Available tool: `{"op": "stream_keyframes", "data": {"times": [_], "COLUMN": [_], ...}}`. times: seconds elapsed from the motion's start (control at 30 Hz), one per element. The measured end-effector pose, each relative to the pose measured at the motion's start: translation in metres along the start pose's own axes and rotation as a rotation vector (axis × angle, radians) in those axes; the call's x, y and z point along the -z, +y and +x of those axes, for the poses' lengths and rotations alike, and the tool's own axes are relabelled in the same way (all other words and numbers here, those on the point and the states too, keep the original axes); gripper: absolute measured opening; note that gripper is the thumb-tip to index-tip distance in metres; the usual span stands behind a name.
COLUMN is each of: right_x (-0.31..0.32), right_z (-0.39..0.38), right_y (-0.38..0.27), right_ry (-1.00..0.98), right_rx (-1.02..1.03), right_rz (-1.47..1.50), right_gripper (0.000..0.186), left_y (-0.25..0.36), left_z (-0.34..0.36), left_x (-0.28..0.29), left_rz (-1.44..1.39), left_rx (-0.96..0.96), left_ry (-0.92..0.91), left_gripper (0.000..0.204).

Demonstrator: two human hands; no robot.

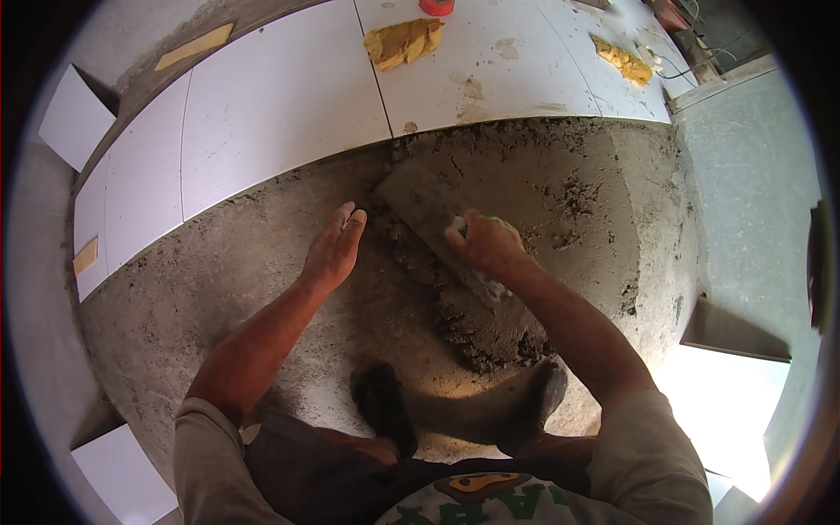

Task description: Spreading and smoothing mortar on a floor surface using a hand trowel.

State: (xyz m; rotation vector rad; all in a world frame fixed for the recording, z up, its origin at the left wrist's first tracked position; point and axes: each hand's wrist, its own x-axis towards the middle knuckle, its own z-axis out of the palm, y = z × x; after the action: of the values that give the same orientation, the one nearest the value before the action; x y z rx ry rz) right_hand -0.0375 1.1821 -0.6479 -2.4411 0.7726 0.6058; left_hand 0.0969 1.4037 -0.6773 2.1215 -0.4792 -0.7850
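My right hand grips the handle of a flat, mortar-smeared rectangular trowel, which lies angled on wet grey mortar. My left hand hovers left of the trowel, fingers extended and close together, holding nothing. Along the far edge of the mortar runs a row of white square tiles. A rough, darker ridge of mortar lies below the trowel, just beyond my shoes.
Crumpled yellow paper, a second piece and a red round object sit on the tiles. Loose tiles lean at upper left, lower left and lower right. Walls border both sides; cables show at upper right.
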Motion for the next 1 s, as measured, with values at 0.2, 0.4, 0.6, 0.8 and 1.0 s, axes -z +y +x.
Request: {"op": "stream_keyframes", "data": {"times": [0.2,0.4,0.6,0.8,1.0], "right_x": [-0.009,0.007,-0.076,-0.077,-0.076], "right_z": [-0.041,-0.063,-0.036,0.012,0.018], "right_y": [0.027,0.031,-0.037,-0.08,-0.047], "right_ry": [-0.159,-0.105,-0.252,-0.22,0.025], "right_rx": [-0.031,0.062,0.222,-0.201,-0.203], "right_rz": [-0.182,-0.134,0.571,0.904,0.795], "right_gripper": [0.049,0.051,0.059,0.06,0.064], "left_y": [-0.014,-0.007,0.011,0.011,0.009], "left_z": [-0.005,-0.016,0.022,0.02,0.011], "left_x": [0.017,0.02,0.034,0.032,0.03], "left_rz": [0.023,0.004,-0.04,-0.087,-0.051], "left_rx": [-0.002,0.039,-0.17,-0.182,-0.048], "left_ry": [0.088,0.074,0.337,0.329,0.305], "left_gripper": [0.075,0.074,0.071,0.069,0.066]}}
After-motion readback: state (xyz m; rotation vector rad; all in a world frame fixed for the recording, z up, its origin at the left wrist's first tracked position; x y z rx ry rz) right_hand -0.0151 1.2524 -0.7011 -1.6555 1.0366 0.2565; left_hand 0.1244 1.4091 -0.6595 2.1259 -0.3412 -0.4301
